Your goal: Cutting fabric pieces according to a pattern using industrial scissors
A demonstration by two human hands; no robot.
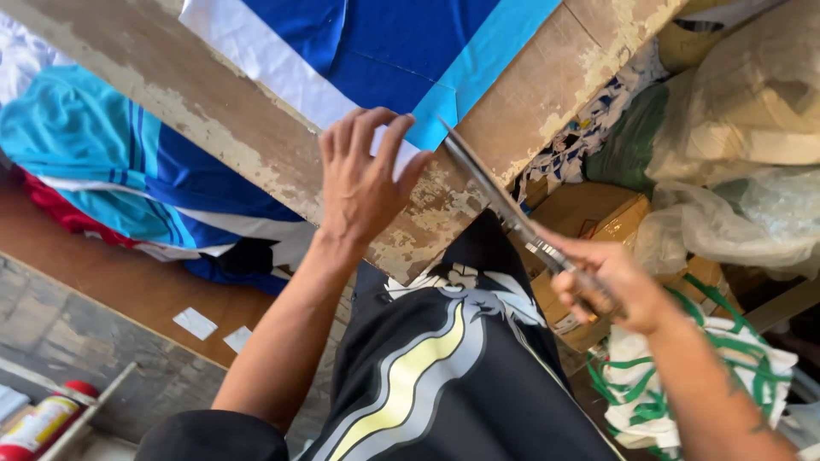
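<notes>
My left hand [363, 175] lies flat on the worn wooden table [213, 102], its fingertips pressing the edge of a blue, white and light-blue cloth [384, 43]. My right hand [611, 290] grips the handles of a long pair of metal scissors [491, 192]. Their blades point up and left, and the tip touches the cloth's light-blue corner just beside my left fingers. I wear a black garment with grey and yellow wavy stripes [436, 367].
A pile of blue, teal and red cloth [111, 162] sits to the left below the table. Cardboard boxes [589, 213], plastic bags [743, 128] and a white-green cloth [683, 367] crowd the right. A red-capped spray can [43, 418] lies at the lower left.
</notes>
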